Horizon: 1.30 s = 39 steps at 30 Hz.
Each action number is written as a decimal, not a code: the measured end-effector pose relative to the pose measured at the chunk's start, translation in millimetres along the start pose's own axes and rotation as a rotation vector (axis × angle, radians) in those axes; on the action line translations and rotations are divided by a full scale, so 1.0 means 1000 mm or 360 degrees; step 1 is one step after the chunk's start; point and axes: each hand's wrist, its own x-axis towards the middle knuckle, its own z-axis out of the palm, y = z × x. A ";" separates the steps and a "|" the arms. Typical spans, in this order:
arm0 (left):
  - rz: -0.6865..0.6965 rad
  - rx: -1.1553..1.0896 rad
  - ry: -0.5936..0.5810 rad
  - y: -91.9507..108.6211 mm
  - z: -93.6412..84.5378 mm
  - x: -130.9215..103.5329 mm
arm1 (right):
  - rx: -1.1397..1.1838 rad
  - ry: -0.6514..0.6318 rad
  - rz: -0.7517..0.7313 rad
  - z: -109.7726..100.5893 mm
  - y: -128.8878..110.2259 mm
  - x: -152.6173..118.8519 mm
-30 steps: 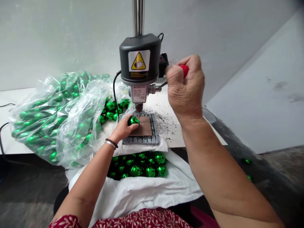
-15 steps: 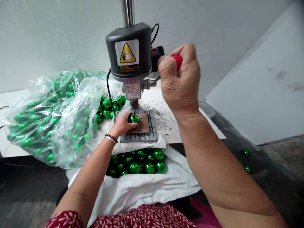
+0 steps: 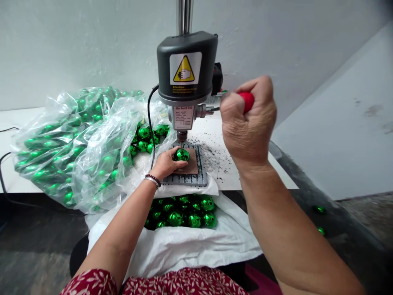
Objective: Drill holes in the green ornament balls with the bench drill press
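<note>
My left hand (image 3: 168, 164) grips a shiny green bauble (image 3: 182, 155) between thumb and fingers. The bauble rests on a brown board (image 3: 193, 166) over the grey slotted base (image 3: 201, 178) of a mini bench drill (image 3: 188, 67). Just above it is the drill's chuck (image 3: 182, 136); whether the bit touches the bauble I cannot tell. My right hand (image 3: 249, 121) is closed around the red knob (image 3: 247, 101) of the drill's feed lever, to the right of the drill head.
A clear plastic bag (image 3: 76, 151) full of green baubles covers the table's left side. Loose baubles (image 3: 144, 139) lie behind my left hand. More sit on white cloth (image 3: 196, 241) at my lap. Dark shavings (image 3: 215, 153) litter the white table (image 3: 233, 180). Two baubles lie at lower right.
My right hand has pulled the red knob lower. The view has shifted, so the drill appears further right. My left hand still holds the bauble under the chuck.
</note>
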 end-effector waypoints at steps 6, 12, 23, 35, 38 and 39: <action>0.0012 0.0010 0.0003 0.000 0.000 -0.001 | -0.0033 0.0109 -0.0089 -0.003 0.006 -0.021; 0.0063 0.0034 0.0013 -0.001 0.000 -0.003 | -0.0115 0.0146 -0.0104 -0.003 0.010 -0.032; 0.0035 0.0036 0.0011 -0.001 0.001 -0.004 | -0.0047 0.0205 -0.0195 0.000 0.023 -0.053; 0.0031 0.0041 0.0052 0.005 0.002 -0.006 | 0.0073 0.0194 -0.0260 0.003 0.021 -0.041; 0.0081 0.0084 0.0115 0.007 0.003 -0.012 | 0.0019 0.0095 -0.0092 0.007 0.010 -0.003; 0.0100 0.0079 0.0121 0.007 0.001 -0.017 | -0.0032 0.0045 -0.0004 0.008 0.007 0.008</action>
